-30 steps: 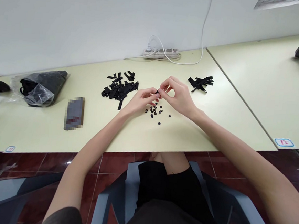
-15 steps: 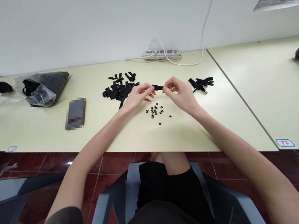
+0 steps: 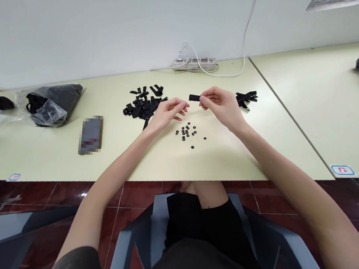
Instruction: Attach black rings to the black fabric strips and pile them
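evidently your right hand [image 3: 222,106] pinches one short black strip [image 3: 194,98] by its right end, between thumb and fingers, so the strip sticks out level toward your left, above the pale table [image 3: 223,165]. your left hand [image 3: 165,114] is loosely spread, its fingertips just beside the strip's free end but apart from it. beside that hand, to its left, lies the larger heap of black strips [image 3: 144,108], and a smaller heap [image 3: 247,99] sits beyond your right hand, which partly hides it. small black round pieces [image 3: 186,131] lie scattered on the table, nearer to you than the pinched strip. farther left are a blurred, pixelated block [image 3: 90,136] and a clear plastic bag [image 3: 53,104] with dark contents; a power board [image 3: 196,64] rests by the wall.
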Action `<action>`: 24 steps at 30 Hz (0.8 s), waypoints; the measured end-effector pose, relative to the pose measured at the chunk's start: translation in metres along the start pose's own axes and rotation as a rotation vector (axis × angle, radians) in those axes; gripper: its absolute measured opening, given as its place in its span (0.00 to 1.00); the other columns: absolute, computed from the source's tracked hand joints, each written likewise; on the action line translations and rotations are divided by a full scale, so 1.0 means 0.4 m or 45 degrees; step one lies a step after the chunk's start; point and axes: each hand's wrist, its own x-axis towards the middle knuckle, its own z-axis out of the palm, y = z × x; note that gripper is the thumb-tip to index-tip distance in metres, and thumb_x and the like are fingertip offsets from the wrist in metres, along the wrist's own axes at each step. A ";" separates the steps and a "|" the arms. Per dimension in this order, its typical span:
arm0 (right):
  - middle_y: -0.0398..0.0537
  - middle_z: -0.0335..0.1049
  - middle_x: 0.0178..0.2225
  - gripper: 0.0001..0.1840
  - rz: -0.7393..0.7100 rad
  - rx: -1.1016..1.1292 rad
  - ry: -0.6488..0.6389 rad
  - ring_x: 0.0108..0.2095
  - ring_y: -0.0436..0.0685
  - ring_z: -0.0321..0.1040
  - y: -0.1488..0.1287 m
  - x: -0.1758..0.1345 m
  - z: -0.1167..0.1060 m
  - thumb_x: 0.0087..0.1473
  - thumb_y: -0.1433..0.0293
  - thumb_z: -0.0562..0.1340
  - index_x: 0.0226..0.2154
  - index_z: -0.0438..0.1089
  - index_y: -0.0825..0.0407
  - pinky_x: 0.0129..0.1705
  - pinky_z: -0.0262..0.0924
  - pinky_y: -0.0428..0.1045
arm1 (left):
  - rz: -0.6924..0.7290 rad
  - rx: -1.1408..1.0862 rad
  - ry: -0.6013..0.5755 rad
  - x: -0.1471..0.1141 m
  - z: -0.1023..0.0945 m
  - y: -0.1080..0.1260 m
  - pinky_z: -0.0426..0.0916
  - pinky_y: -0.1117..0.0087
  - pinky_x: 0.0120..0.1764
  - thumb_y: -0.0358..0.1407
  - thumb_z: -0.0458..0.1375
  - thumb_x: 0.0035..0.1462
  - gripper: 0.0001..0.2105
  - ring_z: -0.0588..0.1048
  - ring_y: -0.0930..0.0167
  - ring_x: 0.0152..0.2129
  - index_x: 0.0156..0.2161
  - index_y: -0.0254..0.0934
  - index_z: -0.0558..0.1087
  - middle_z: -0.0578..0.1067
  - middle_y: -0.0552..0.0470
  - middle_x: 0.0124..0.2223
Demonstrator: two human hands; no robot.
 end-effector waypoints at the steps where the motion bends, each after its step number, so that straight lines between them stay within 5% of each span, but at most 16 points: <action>1: 0.49 0.81 0.36 0.21 0.001 0.007 0.002 0.41 0.62 0.81 -0.001 0.000 -0.001 0.62 0.47 0.76 0.40 0.78 0.46 0.52 0.81 0.62 | -0.002 0.000 -0.001 0.001 0.000 -0.001 0.82 0.67 0.45 0.54 0.66 0.72 0.18 0.83 0.67 0.44 0.45 0.41 0.83 0.84 0.46 0.47; 11: 0.48 0.81 0.38 0.21 0.001 -0.070 -0.054 0.43 0.62 0.81 -0.008 -0.004 0.002 0.64 0.45 0.74 0.41 0.77 0.45 0.52 0.81 0.62 | 0.024 0.065 0.037 0.006 -0.013 -0.008 0.80 0.63 0.48 0.53 0.63 0.74 0.16 0.83 0.65 0.45 0.45 0.42 0.82 0.85 0.46 0.48; 16: 0.48 0.79 0.37 0.18 -0.022 -0.145 -0.008 0.42 0.62 0.80 0.002 0.002 -0.011 0.65 0.48 0.73 0.41 0.77 0.44 0.51 0.79 0.62 | 0.150 0.480 0.234 0.030 -0.064 -0.050 0.73 0.55 0.59 0.40 0.62 0.72 0.07 0.80 0.60 0.49 0.43 0.43 0.82 0.85 0.46 0.49; 20: 0.49 0.80 0.38 0.12 -0.070 -0.315 0.103 0.43 0.65 0.80 0.051 0.024 -0.044 0.66 0.54 0.71 0.41 0.77 0.44 0.56 0.76 0.66 | 0.145 0.880 0.297 0.042 -0.098 -0.088 0.66 0.43 0.66 0.32 0.63 0.66 0.06 0.73 0.49 0.57 0.44 0.44 0.82 0.82 0.43 0.55; 24: 0.55 0.81 0.44 0.05 -0.049 -0.711 0.208 0.52 0.70 0.76 0.141 0.054 -0.100 0.67 0.62 0.66 0.38 0.75 0.44 0.65 0.68 0.71 | 0.099 0.964 0.237 0.044 -0.107 -0.106 0.64 0.40 0.66 0.30 0.62 0.65 0.08 0.71 0.48 0.57 0.45 0.43 0.82 0.80 0.41 0.57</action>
